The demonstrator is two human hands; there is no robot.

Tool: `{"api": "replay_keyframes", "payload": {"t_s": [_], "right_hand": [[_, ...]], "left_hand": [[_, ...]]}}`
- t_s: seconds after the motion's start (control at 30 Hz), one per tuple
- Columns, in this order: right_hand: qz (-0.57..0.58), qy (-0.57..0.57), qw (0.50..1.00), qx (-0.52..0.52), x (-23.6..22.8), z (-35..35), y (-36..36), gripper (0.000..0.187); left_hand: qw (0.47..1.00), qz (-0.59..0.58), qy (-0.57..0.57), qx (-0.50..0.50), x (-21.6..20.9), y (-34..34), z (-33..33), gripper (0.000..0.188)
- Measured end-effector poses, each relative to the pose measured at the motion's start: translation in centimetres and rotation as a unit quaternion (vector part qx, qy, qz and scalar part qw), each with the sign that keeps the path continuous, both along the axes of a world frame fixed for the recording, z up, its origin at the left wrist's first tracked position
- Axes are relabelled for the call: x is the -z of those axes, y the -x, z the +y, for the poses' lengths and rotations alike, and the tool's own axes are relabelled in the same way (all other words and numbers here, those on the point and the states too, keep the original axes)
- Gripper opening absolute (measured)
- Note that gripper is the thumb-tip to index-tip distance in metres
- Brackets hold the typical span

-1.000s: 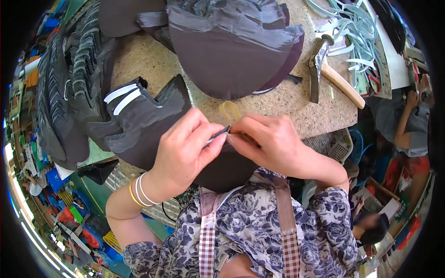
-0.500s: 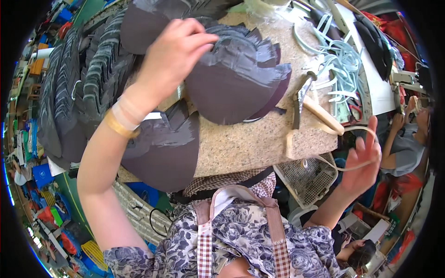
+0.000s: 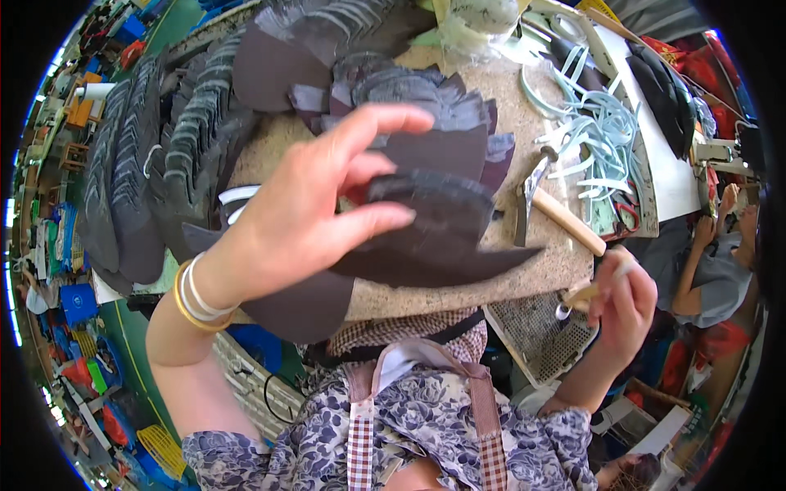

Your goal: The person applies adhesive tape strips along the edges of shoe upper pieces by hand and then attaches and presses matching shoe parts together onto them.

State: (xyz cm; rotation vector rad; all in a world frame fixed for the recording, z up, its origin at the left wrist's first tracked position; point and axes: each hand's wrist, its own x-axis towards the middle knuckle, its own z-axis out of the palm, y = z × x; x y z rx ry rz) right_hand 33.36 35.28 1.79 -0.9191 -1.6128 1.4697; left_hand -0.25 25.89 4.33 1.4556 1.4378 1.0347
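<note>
My left hand [image 3: 307, 192] is over the middle of the table with thumb and fingers spread apart. Just beyond its fingertips is a dark, curved flat piece [image 3: 434, 237], blurred and tilted; I see no grip on it. Under that lie more dark pieces [image 3: 434, 151] with notched, grey-smeared edges. My right hand [image 3: 624, 304] is at the table's right front corner, its fingers curled around a pale tan strip [image 3: 583, 295], mostly hidden in them. Close by rests a hammer [image 3: 565, 219] with a wooden handle and dark metal head.
Fanned rows of dark pieces [image 3: 196, 123] cover the table's left side. Pale blue strips [image 3: 602, 123] lie tangled at the right, beside red-handled scissors [image 3: 627, 217]. A perforated basket [image 3: 532, 331] is below the front edge. Another person [image 3: 716, 262] sits at the far right.
My left hand has come nearer and opened, and a dark piece now shows in front of it. My right hand has lowered and curled its fingers; the tan strip's loop is gone from the table corner.
</note>
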Motion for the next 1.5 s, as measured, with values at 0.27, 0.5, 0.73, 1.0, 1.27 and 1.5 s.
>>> {"api": "replay_keyframes", "payload": {"t_s": [0.27, 0.5, 0.73, 1.0, 1.27, 1.5], "right_hand": [[-0.148, -0.151, 0.903, -0.373, 2.9, -1.2, 13.7, 0.013], [-0.177, -0.224, 0.867, -0.409, 3.8, -2.2, 16.4, 0.011], [-0.173, -0.233, 0.868, -0.403, 4.2, -2.4, 16.0, 0.012], [-0.246, -0.084, 0.903, -0.342, 4.8, -1.6, 10.8, 0.013], [-0.240, -0.125, 0.927, -0.261, 6.5, -1.9, 7.3, 0.012], [-0.284, -0.133, 0.924, -0.221, 6.8, -3.8, 5.5, 0.016]], "left_hand": [[0.990, -0.020, 0.111, -0.086, 7.2, -1.6, -7.2, 0.062], [0.994, -0.003, 0.075, -0.079, 7.2, -1.8, -8.0, 0.065], [0.992, 0.016, 0.108, -0.056, 6.7, -1.0, -8.2, 0.056], [0.953, 0.298, -0.057, -0.007, 6.2, -0.1, -6.6, 0.030], [0.955, 0.291, 0.038, 0.038, 7.1, -0.8, -5.4, 0.023], [0.988, 0.123, 0.090, -0.029, 8.1, -1.3, -5.1, 0.016]]}}
